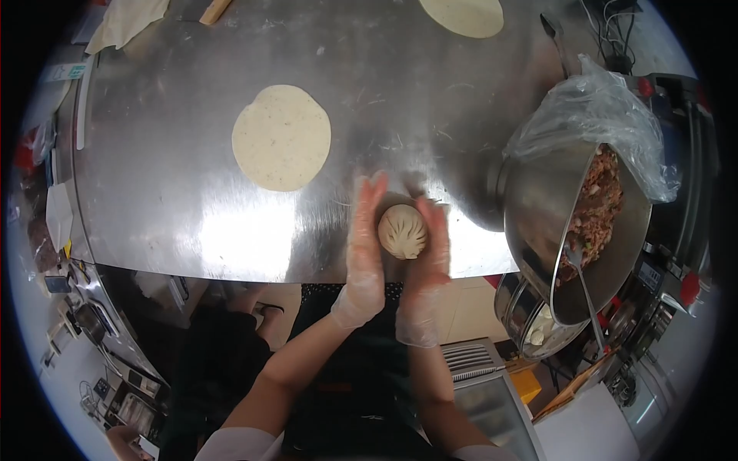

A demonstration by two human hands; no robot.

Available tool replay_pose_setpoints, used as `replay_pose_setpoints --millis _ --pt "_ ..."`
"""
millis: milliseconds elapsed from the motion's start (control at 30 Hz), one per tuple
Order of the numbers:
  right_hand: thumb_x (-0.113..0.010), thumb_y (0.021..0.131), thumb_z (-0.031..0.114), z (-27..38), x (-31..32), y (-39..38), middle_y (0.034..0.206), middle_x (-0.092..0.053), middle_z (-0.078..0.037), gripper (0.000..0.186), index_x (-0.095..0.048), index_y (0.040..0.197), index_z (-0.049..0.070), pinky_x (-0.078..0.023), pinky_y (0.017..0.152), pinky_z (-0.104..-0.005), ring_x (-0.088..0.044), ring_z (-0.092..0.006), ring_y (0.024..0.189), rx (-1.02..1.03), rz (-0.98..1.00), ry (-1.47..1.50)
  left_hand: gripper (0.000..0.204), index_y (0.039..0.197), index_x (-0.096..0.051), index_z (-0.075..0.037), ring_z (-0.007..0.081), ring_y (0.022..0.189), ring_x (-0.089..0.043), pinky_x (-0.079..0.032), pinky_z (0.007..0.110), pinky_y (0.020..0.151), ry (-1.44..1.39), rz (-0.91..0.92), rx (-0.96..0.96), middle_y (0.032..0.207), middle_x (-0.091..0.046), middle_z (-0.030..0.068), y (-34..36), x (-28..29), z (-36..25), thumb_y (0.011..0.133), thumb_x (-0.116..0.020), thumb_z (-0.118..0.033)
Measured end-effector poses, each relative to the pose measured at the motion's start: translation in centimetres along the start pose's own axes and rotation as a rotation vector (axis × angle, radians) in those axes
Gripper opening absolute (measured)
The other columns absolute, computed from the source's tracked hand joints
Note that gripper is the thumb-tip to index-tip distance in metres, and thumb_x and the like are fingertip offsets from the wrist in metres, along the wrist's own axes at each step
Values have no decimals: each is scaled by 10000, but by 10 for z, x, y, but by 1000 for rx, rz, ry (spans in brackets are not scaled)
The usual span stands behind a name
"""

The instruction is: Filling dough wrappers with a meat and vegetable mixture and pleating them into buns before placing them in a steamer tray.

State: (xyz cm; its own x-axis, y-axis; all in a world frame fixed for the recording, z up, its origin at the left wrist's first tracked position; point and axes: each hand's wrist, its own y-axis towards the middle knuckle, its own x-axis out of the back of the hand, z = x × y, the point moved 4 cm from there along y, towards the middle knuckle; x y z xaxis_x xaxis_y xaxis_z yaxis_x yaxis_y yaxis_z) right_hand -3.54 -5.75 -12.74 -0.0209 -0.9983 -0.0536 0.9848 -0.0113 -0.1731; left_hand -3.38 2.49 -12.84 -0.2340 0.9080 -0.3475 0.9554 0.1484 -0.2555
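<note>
A round dough bun with pleats gathered on top sits at the table's near edge, between my two hands. Clear plastic gloves cover both. My left hand lies along the bun's left side, fingers stretched out away from me. Along its right side is my right hand, also with straight fingers, slightly blurred. Both palms face the bun; whether they press on it I cannot tell. Beyond my left hand, a flat round dough sheet lies on the steel table.
At right, a tilted steel bowl holds minced filling and a spoon; a clear plastic bag drapes over its far side. Another dough sheet lies at the far edge. Part of another person shows at lower left.
</note>
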Motion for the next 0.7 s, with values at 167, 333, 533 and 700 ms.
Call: replay_pose_setpoints --millis 167,333,533,700 --pt "-250 924 768 13 3 13 1477 -450 -147 956 -311 1525 27 -250 1180 -453 -358 -299 1418 64 85 -26 976 1578 -71 -35 310 1496 -190 -155 428 1212 61 84 -99 1619 -182 206 -10 -1 -1 938 -187 -763" --pt "-257 905 783 4 -2 3 1454 -463 -166 977 -294 1531 33 -248 1179 -467 -342 -304 1427 -60 60 -107 1000 1580 -57 -42 310 1492 -197 -130 442 1212 109 89 -18 1612 -196 204 7 -3 0 920 -161 -786" --pt "-247 879 804 -4 7 10 1478 -434 -137 977 -309 1530 77 -256 1184 -447 -363 -271 1409 28 -1 -52 1016 1581 -56 -41 304 1483 -214 -138 431 1210 1 12 -41 1604 -217 206 1 1 3 912 -172 -797" --pt "-288 861 820 9 3 9 1475 -439 -127 1007 -304 1531 68 -256 1186 -434 -366 -270 1407 -73 102 -17 999 1578 -83 -29 297 1477 -228 -139 428 1210 82 105 -133 1606 -218 195 -11 2 10 926 -177 -781"
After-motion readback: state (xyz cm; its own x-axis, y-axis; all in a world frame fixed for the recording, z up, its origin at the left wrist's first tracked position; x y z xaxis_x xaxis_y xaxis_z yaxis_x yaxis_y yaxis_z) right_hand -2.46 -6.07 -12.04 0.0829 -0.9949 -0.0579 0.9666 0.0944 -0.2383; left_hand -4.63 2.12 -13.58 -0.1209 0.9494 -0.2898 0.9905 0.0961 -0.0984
